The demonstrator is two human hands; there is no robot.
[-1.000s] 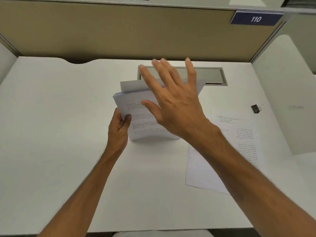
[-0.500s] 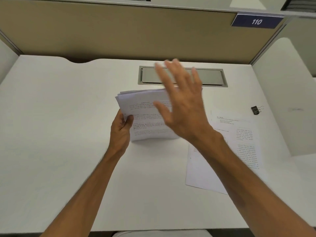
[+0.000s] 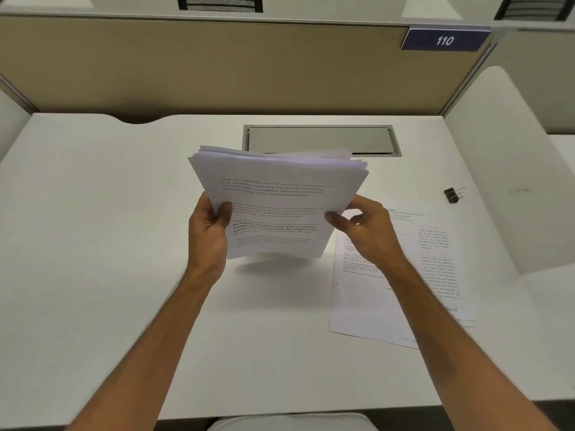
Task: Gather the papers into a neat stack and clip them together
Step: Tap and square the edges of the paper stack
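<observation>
A stack of printed white papers [image 3: 277, 194] is held tilted above the middle of the white desk, its far edges slightly uneven. My left hand [image 3: 208, 234] grips the stack's left edge, thumb on top. My right hand [image 3: 367, 231] pinches the right edge near the lower corner. More printed sheets [image 3: 401, 293] lie flat on the desk to the right, partly under my right forearm. A small black binder clip [image 3: 451, 194] rests on the desk at the far right, well away from both hands.
A grey metal cable hatch [image 3: 320, 140] is set into the desk [image 3: 93, 244] behind the stack. A beige partition [image 3: 217, 63] with a blue "110" sign [image 3: 445, 40] closes the back. White side dividers [image 3: 510, 169] stand right and left.
My right hand came down from above the stack and took hold of its right edge. The stack rose and now tilts between both hands.
</observation>
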